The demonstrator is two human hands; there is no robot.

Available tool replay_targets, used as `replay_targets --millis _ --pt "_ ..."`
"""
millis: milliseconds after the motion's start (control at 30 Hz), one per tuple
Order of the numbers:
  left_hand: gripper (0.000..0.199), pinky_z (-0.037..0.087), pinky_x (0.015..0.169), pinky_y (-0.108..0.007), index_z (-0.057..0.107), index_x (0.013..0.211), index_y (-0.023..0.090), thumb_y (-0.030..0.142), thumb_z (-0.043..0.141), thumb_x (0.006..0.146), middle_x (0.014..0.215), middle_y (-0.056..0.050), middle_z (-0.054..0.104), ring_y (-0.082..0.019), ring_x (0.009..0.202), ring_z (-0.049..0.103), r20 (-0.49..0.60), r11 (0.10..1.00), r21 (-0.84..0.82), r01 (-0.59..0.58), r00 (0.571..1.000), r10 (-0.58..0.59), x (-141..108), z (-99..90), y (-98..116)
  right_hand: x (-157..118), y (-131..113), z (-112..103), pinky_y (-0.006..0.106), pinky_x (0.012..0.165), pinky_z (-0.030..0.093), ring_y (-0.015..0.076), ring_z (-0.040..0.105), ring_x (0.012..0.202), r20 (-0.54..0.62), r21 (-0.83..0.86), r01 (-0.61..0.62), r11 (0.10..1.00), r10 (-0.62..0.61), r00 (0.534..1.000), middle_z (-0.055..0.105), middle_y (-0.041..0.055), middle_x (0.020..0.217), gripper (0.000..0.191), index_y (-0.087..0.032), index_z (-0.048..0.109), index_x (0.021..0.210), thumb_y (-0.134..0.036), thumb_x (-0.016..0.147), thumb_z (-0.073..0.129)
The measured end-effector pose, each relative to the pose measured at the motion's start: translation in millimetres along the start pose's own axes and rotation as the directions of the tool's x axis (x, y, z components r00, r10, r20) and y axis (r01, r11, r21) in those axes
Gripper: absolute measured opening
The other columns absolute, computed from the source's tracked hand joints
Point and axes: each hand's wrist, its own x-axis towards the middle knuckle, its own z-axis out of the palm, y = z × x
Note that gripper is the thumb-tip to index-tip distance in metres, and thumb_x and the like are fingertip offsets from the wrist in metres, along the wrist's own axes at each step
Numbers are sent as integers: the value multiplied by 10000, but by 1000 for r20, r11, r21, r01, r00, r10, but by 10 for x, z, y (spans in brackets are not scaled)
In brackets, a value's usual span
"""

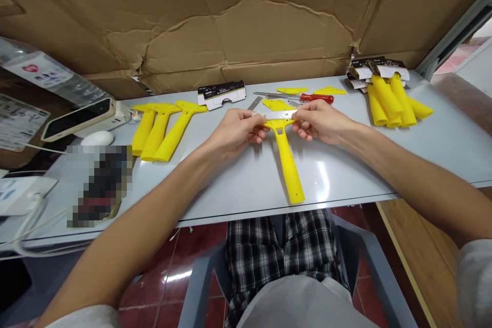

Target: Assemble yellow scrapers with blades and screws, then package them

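Note:
A yellow scraper handle (288,164) points toward me at the middle of the table, its wide head at the far end. Across that head lies a flat metal blade (280,115). My left hand (240,130) pinches the left end of the blade and head between thumb and fingers. At the right end, my right hand (315,120) pinches them the same way. Just beyond the blade is a loose yellow plate (277,104), and another metal strip (255,103) lies beside my left fingers.
Behind my hands lie a red screwdriver (317,98) and yellow plates (329,90). Several yellow handles (175,130) are at left, more (394,100) at right. A black and white card (222,95), phone (79,120) and white mouse (97,138) sit on the table (230,189).

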Motion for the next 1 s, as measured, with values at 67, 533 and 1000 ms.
replay_targets --millis 67,533,1000 --pt "154 502 513 -201 717 702 116 107 756 851 681 -92 728 -94 514 596 -28 1000 0 -25 999 25 -11 20 -2 10 15 -4 195 389 453 97 578 460 3 19 -15 1000 15 1000 711 87 682 189 -148 649 822 -101 1003 682" --pt "209 504 506 -207 703 676 132 80 700 878 648 -54 676 -97 521 596 -51 995 -11 -97 994 96 -36 67 -14 -62 -35 148 202 380 423 99 545 454 -47 128 -103 986 110 993 689 62 682 164 -158 629 893 -88 1021 556" --pt "113 551 632 -317 808 897 213 253 753 807 911 -67 821 -170 651 663 -144 699 620 -356 824 548 163 -568 174 11 -134 -66 200 416 446 95 546 478 -161 137 29 990 -7 987 619 26 646 171 -150 635 884 -53 992 544"
